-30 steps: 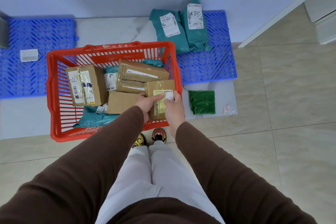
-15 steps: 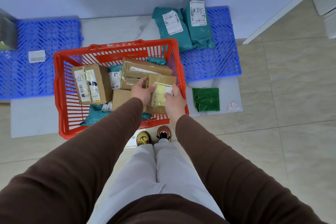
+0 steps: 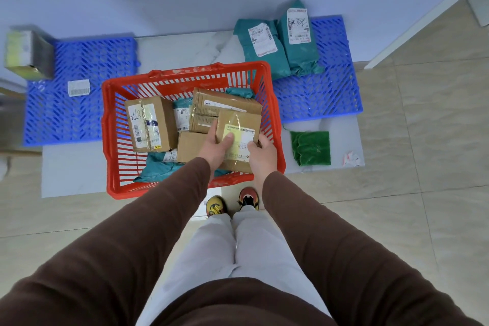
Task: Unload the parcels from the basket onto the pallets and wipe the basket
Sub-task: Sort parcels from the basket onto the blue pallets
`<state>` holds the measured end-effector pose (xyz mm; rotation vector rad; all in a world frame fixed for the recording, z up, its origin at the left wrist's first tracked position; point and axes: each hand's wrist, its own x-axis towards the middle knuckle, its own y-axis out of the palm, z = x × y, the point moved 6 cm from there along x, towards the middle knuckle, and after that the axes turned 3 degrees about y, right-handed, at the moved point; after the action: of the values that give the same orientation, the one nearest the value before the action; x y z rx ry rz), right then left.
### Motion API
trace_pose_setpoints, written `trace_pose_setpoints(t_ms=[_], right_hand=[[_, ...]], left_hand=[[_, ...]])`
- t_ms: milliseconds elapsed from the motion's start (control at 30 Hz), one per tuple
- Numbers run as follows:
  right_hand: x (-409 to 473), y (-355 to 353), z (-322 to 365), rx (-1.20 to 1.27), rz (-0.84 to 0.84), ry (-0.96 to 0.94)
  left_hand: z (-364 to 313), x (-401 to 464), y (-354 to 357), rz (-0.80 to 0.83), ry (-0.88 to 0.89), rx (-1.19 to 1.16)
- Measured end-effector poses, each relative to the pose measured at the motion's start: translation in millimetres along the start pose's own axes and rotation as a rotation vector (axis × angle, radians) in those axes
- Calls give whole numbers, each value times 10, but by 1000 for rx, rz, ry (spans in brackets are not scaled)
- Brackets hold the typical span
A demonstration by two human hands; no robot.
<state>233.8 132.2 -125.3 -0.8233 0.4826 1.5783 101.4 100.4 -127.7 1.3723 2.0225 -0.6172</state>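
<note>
A red plastic basket stands on the floor between two blue pallets. It holds several cardboard boxes and teal mailer bags. My left hand and my right hand both grip a small cardboard box with a yellow label, held over the basket's right side. A taped box lies at the basket's left. The right pallet carries two teal bags. The left pallet bears a small white-labelled item and a box at its far left corner.
A folded green cloth lies on the pale mat right of the basket, with a small scrap of wrapper beside it. A wall runs behind the pallets. My feet stand just before the basket on tiled floor.
The view has shifted, so the basket sits further right in the frame. My hands have lifted the labelled box slightly up and away from me over the basket.
</note>
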Motion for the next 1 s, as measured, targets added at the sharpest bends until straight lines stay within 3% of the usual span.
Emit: trace_pose_setpoints(t_ms=[233,500,733,1000], right_hand=[[-258,453,469,87,119,-149],[-771,1636,987,119,229,-288],[-1384,3025,1043,144,155,-314],[-1563,4393,965,116,208,-308]], left_hand=[[-447,-257,-557,-85,163,-119],[-836,-552,-1787,-184,374,-240],[-725,-661,-3362,-255,351,-356],[-693,-534,-4779,-211,348,-379]])
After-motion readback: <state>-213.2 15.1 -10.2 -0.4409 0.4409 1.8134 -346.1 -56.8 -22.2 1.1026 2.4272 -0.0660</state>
